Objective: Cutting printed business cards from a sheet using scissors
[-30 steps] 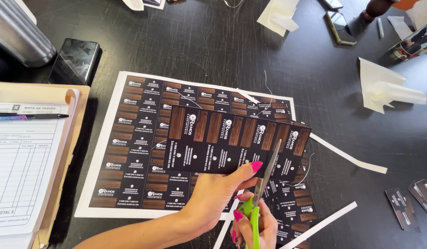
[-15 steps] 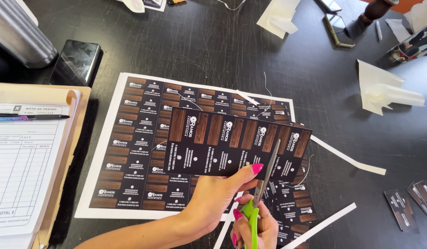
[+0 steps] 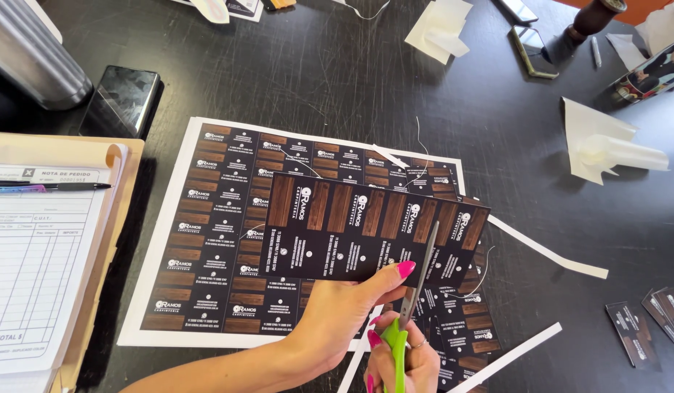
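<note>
Head view: right hand (image 3: 406, 364) grips green-handled scissors (image 3: 412, 306), blades partway into a dark card strip (image 3: 366, 233) that the left hand (image 3: 344, 309) pinches over the printed sheet (image 3: 228, 240) on the counter (image 3: 337, 80). Mid-cut, seemingly; continuing calls for staying between cards.

- At centre of table (image 3: 337, 80): big printed sheet (image 3: 220, 233); on top of it, smaller card strip (image 3: 351, 233), held from below by left hand (image 3: 344, 316)
- Just right of that hand: right hand (image 3: 402, 364) with scissors (image 3: 413, 298), blades over strip's right part
- Far left: order pad (image 3: 38, 269), pen (image 3: 46, 187) on it; behind, phone (image 3: 122, 102)
- Right: paper offcuts (image 3: 548, 251); cut cards (image 3: 646, 324) near edge
</note>
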